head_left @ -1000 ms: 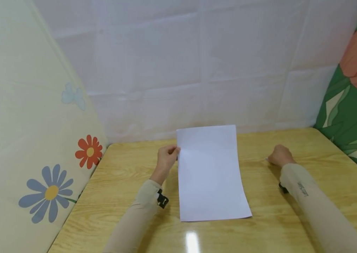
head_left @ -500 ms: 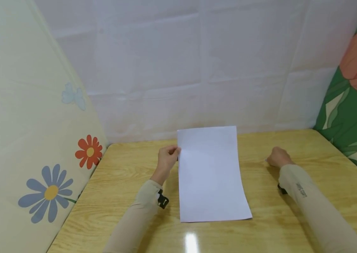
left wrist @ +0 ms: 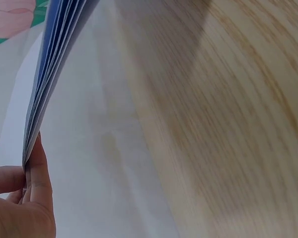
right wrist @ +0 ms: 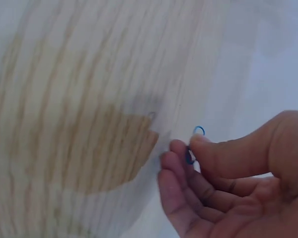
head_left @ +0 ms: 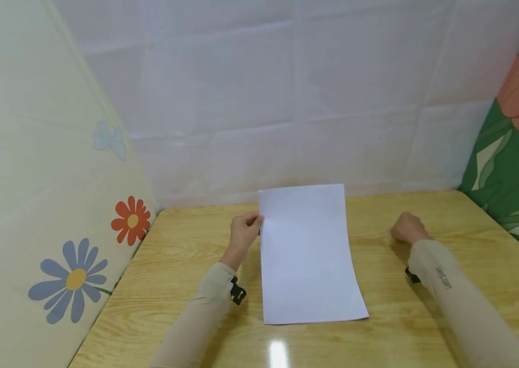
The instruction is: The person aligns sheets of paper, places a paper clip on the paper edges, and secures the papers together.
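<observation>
My left hand [head_left: 242, 235] pinches a thin stack of white paper sheets [head_left: 307, 255] by its left edge. The stack stands tilted, its lower edge close over the table. In the left wrist view several layered edges of the paper [left wrist: 52, 64] show, with the thumb on one side and fingers on the other. Off to the right, apart from the paper, my right hand [head_left: 409, 228] is held low over the table. Its thumb and fingertips pinch a small blue paper clip [right wrist: 189, 157], whose rounded wire end sticks out past the thumb; the rest is hidden by the fingers.
The wood-grain table [head_left: 172, 255] reaches back to a creased white cloth backdrop [head_left: 222, 102]. A cream panel with printed flowers [head_left: 75, 280] borders the left side, and a green and coral printed panel [head_left: 517, 168] the right. Dark straps circle both wrists.
Both hands and the paper stay almost where they were. In the head view the small light tip at my right fingertips no longer shows.
</observation>
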Demonstrator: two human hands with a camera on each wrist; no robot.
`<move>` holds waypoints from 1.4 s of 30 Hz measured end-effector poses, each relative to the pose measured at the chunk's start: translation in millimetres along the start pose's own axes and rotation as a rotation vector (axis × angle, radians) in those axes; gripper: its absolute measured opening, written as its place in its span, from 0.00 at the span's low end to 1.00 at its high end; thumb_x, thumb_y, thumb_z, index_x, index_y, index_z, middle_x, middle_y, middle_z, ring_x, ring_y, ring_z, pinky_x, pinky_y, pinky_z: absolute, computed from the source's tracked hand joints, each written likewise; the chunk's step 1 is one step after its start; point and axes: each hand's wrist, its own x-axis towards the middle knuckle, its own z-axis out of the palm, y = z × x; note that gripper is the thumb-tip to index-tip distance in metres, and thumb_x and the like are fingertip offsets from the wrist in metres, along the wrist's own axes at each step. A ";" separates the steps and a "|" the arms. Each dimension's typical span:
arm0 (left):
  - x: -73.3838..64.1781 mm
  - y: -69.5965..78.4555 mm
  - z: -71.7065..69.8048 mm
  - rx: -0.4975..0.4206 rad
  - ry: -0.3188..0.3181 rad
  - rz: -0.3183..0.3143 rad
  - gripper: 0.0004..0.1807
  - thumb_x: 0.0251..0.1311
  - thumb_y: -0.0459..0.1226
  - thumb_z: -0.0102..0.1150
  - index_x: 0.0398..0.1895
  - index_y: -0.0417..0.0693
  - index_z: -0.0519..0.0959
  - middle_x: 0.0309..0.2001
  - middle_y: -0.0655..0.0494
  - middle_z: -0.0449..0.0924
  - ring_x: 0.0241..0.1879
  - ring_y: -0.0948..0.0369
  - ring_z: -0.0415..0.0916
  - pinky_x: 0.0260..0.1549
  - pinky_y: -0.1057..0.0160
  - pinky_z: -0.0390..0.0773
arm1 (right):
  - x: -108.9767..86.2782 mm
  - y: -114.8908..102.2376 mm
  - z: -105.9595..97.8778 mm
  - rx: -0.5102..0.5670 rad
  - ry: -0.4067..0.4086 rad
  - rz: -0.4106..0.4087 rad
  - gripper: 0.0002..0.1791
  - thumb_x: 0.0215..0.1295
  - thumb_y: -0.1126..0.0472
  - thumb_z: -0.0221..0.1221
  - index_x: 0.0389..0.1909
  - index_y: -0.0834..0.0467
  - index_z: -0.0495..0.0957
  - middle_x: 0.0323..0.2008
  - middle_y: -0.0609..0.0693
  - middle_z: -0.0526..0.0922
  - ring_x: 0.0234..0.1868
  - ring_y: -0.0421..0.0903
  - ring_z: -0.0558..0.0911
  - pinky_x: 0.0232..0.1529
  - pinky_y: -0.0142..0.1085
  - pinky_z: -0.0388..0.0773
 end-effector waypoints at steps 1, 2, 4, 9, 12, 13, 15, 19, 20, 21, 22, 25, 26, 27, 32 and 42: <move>-0.1 -0.1 0.0 0.004 0.001 0.002 0.10 0.64 0.32 0.59 0.43 0.34 0.83 0.33 0.48 0.82 0.27 0.65 0.72 0.37 0.56 0.81 | 0.1 0.1 0.3 0.000 0.012 -0.008 0.07 0.53 0.70 0.50 0.19 0.69 0.69 0.24 0.63 0.71 0.27 0.57 0.72 0.27 0.41 0.72; -0.4 -0.1 0.0 0.005 0.001 0.000 0.10 0.64 0.32 0.59 0.43 0.34 0.83 0.33 0.48 0.82 0.27 0.64 0.72 0.36 0.57 0.81 | 0.5 0.8 0.8 0.003 0.026 -0.017 0.08 0.52 0.71 0.49 0.17 0.67 0.69 0.23 0.62 0.71 0.26 0.57 0.72 0.26 0.41 0.72; -0.9 -0.5 0.3 0.011 0.001 0.002 0.10 0.64 0.32 0.59 0.42 0.34 0.84 0.32 0.48 0.82 0.27 0.64 0.72 0.34 0.59 0.80 | 1.8 2.7 2.0 0.026 0.055 -0.031 0.10 0.53 0.71 0.47 0.14 0.64 0.67 0.20 0.59 0.70 0.23 0.54 0.71 0.23 0.39 0.70; -1.0 -0.5 2.4 0.015 -0.003 0.039 0.10 0.64 0.32 0.59 0.42 0.33 0.83 0.32 0.47 0.82 0.26 0.64 0.73 0.30 0.64 0.79 | 1.7 4.8 1.5 0.097 0.182 -0.106 0.12 0.55 0.71 0.47 0.17 0.73 0.71 0.19 0.62 0.74 0.23 0.56 0.74 0.24 0.44 0.74; -1.6 0.5 3.6 0.005 -0.009 0.053 0.10 0.64 0.32 0.59 0.42 0.33 0.84 0.32 0.46 0.82 0.25 0.64 0.73 0.28 0.67 0.77 | -0.6 1.3 -0.2 0.128 0.262 -0.131 0.12 0.57 0.71 0.50 0.32 0.78 0.76 0.30 0.71 0.79 0.32 0.64 0.78 0.33 0.52 0.76; -1.5 0.4 3.9 0.002 -0.009 0.057 0.10 0.64 0.32 0.59 0.42 0.33 0.83 0.31 0.47 0.82 0.25 0.65 0.72 0.28 0.68 0.77 | -1.1 -0.4 -0.6 0.138 0.283 -0.130 0.12 0.57 0.71 0.50 0.34 0.79 0.76 0.33 0.72 0.78 0.34 0.66 0.78 0.35 0.53 0.76; -2.0 0.8 4.0 0.000 -0.006 0.057 0.10 0.64 0.32 0.58 0.42 0.33 0.84 0.30 0.47 0.82 0.24 0.65 0.72 0.27 0.69 0.76 | -1.1 -4.1 -0.5 0.169 0.307 -0.118 0.13 0.59 0.70 0.50 0.36 0.79 0.75 0.35 0.74 0.78 0.36 0.67 0.77 0.37 0.55 0.75; -2.2 1.0 3.9 0.007 0.000 0.062 0.10 0.64 0.32 0.58 0.42 0.32 0.83 0.32 0.45 0.83 0.24 0.66 0.72 0.27 0.67 0.77 | 0.4 -9.0 0.9 0.206 0.357 -0.087 0.13 0.60 0.70 0.49 0.37 0.78 0.75 0.36 0.73 0.77 0.37 0.67 0.77 0.36 0.55 0.75; -2.3 1.1 3.9 0.007 -0.003 0.059 0.10 0.64 0.32 0.58 0.43 0.32 0.83 0.32 0.45 0.83 0.24 0.66 0.73 0.28 0.66 0.78 | 0.8 -10.2 1.4 0.210 0.371 -0.079 0.13 0.61 0.69 0.49 0.38 0.77 0.75 0.36 0.73 0.77 0.37 0.67 0.77 0.36 0.55 0.74; -2.3 0.9 3.8 0.005 -0.006 0.055 0.10 0.64 0.32 0.58 0.43 0.32 0.83 0.33 0.44 0.83 0.25 0.66 0.73 0.29 0.66 0.79 | 1.2 -11.3 2.0 0.215 0.391 -0.070 0.13 0.61 0.69 0.49 0.38 0.77 0.75 0.36 0.73 0.77 0.37 0.66 0.77 0.36 0.55 0.74; -2.2 0.7 3.8 0.003 -0.009 0.052 0.11 0.64 0.32 0.58 0.43 0.33 0.83 0.34 0.44 0.84 0.25 0.65 0.74 0.30 0.65 0.79 | 1.3 -12.4 2.4 0.220 0.414 -0.064 0.13 0.60 0.69 0.49 0.37 0.77 0.75 0.36 0.72 0.77 0.37 0.66 0.77 0.37 0.54 0.74; -1.9 -0.9 3.7 0.008 -0.016 0.057 0.11 0.65 0.32 0.58 0.44 0.33 0.83 0.36 0.43 0.84 0.26 0.65 0.75 0.31 0.64 0.80 | 1.3 -16.7 2.9 0.243 0.505 -0.086 0.11 0.60 0.70 0.50 0.36 0.76 0.75 0.34 0.71 0.77 0.36 0.65 0.76 0.37 0.53 0.73; -1.9 -1.3 3.6 0.009 -0.017 0.060 0.11 0.65 0.32 0.58 0.44 0.33 0.83 0.36 0.43 0.84 0.27 0.65 0.75 0.31 0.64 0.80 | 1.3 -18.1 2.6 0.250 0.545 -0.105 0.10 0.61 0.70 0.51 0.36 0.75 0.76 0.33 0.71 0.78 0.35 0.65 0.76 0.37 0.53 0.72; -1.9 -1.5 3.5 0.011 -0.017 0.061 0.11 0.65 0.33 0.58 0.44 0.34 0.83 0.36 0.44 0.84 0.27 0.65 0.75 0.30 0.65 0.79 | 1.5 -19.7 2.1 0.261 0.582 -0.126 0.10 0.61 0.70 0.52 0.36 0.75 0.76 0.32 0.71 0.78 0.34 0.65 0.76 0.36 0.52 0.71; -2.1 -0.8 3.2 0.006 -0.016 0.063 0.11 0.65 0.33 0.57 0.44 0.35 0.83 0.36 0.44 0.84 0.28 0.65 0.75 0.30 0.66 0.78 | 1.2 -34.4 -3.6 0.325 0.696 -0.184 0.10 0.64 0.69 0.53 0.37 0.74 0.78 0.32 0.69 0.79 0.33 0.61 0.76 0.34 0.42 0.67; -2.1 -0.4 3.6 0.006 -0.007 0.057 0.11 0.65 0.33 0.58 0.45 0.35 0.83 0.36 0.45 0.84 0.27 0.65 0.74 0.31 0.63 0.80 | -3.7 -67.7 -13.4 0.450 0.787 -0.144 0.10 0.66 0.68 0.55 0.39 0.71 0.81 0.34 0.66 0.81 0.29 0.41 0.71 0.29 0.24 0.64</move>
